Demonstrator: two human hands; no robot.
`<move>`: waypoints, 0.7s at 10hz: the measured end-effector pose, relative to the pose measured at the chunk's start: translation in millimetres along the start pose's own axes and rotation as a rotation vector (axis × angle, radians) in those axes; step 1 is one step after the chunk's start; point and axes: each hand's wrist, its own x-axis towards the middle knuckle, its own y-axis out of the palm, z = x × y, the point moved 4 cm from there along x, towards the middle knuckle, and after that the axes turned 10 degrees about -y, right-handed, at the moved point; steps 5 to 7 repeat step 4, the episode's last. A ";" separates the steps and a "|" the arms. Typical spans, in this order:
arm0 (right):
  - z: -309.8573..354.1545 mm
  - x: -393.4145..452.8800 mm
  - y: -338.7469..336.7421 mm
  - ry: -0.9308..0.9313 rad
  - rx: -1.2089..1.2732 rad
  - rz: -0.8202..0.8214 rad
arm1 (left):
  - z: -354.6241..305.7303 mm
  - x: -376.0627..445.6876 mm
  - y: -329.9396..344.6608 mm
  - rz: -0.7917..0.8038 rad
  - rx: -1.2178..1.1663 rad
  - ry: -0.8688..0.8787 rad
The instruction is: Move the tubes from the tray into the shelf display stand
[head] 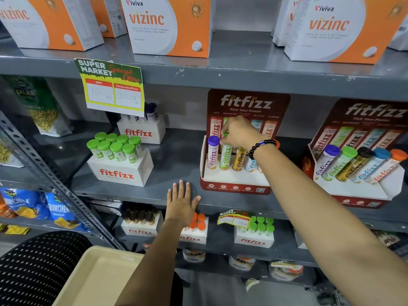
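Brightness: even and fairly bright, from overhead, no hard glare.
Shadows: the shelf point(198, 74) recesses go dim toward the back; the lowest tier is darkest.
Sharpness: centre fairly crisp; lettering on the display stand point(245, 102) is readable.
Blur: snack bags point(42, 111) at left and the boxes point(167, 25) on top look soft and smeared.
Distortion: wide-angle bending, shelf lines curve and splay at the edges.

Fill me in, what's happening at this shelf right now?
A person is stocking a red cardboard fitfizz display stand on the grey metal shelf. Their right hand grips the cap of a green-capped tube standing beside a purple-capped tube. The left hand lies flat and open on the shelf edge. The beige plastic tray below looks empty.
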 end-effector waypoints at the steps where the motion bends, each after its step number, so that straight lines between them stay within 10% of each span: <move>1: 0.9 -1.7 4.2 -0.009 -0.024 0.007 | 0.1 0.1 0.4 0.000 0.004 -0.005; 7: -0.3 -1.4 9.6 -0.059 -0.036 -0.002 | 0.0 2.8 1.2 0.017 0.017 -0.014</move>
